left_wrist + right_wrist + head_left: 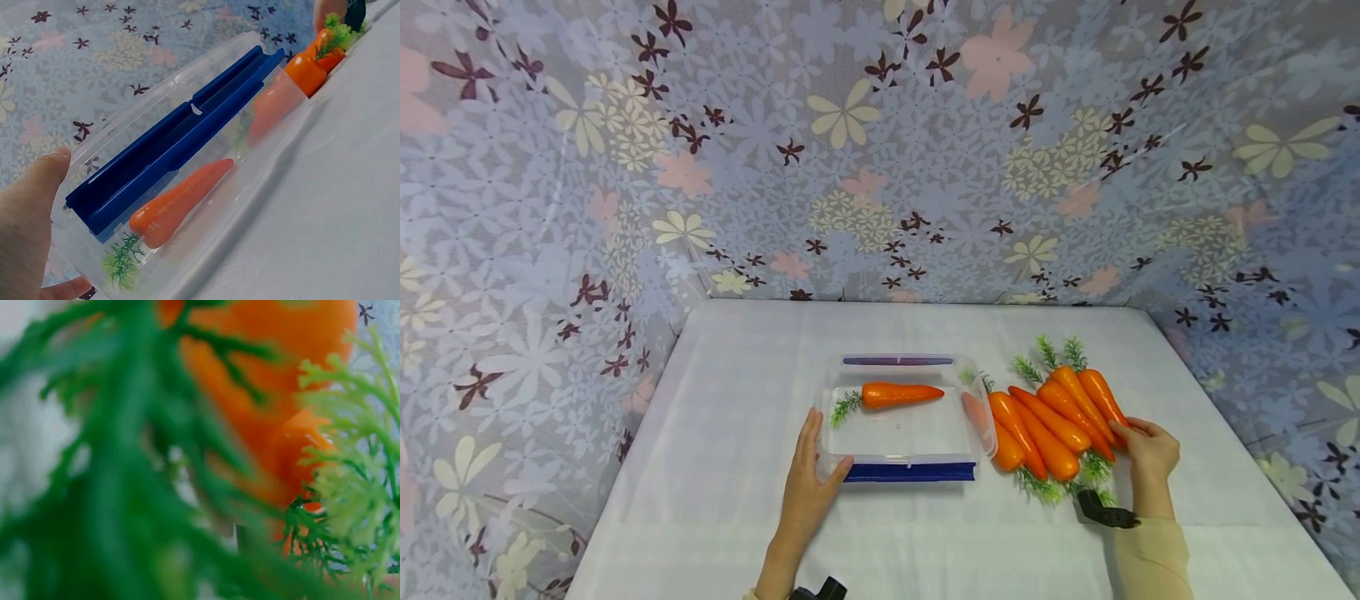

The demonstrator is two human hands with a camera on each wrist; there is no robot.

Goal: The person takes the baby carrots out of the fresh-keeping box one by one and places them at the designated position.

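Observation:
A clear plastic container [898,427] with blue side clips stands in the middle of the table. Inside it lies one orange carrot [901,395], green leaves toward the left. My left hand [808,483] rests at the container's front left corner, fingers along the left wall and thumb at the front; the wrist view shows that thumb [53,172] beside the rim. To the right, several carrots [1052,417] lie side by side in a pile. My right hand [1150,454] pinches the lower end of the rightmost carrot [1103,395]. Blurred green leaves [144,456] hide its fingers in the right wrist view.
The white-covered table [737,375] meets a floral cloth backdrop [850,208] at the back and both sides. The pile's left end lies against the container's right wall. Dark wrist cameras [1105,510] sit on both arms.

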